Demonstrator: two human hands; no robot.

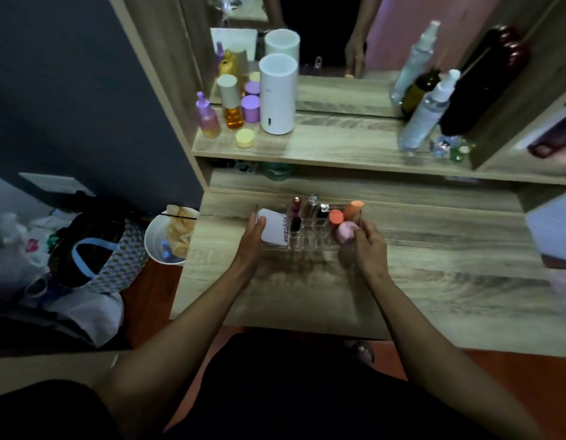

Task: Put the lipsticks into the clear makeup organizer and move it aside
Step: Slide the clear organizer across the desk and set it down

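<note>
While hands grip organizer [310, 241], long axis left-right, lipsticks [296, 214] upright

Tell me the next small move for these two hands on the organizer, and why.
Probably slide the clear organizer sideways across the desk. The lipsticks already stand upright in its slots, and the left hand and right hand bracket its two ends, so filling looks done and only moving it aside remains. Keep it level so nothing tips.

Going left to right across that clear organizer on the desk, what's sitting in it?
Left hand → white compact → dark red lipstick → silver lipstick → black-capped lipstick → orange sponges → right hand, both gripping the organizer.
</note>
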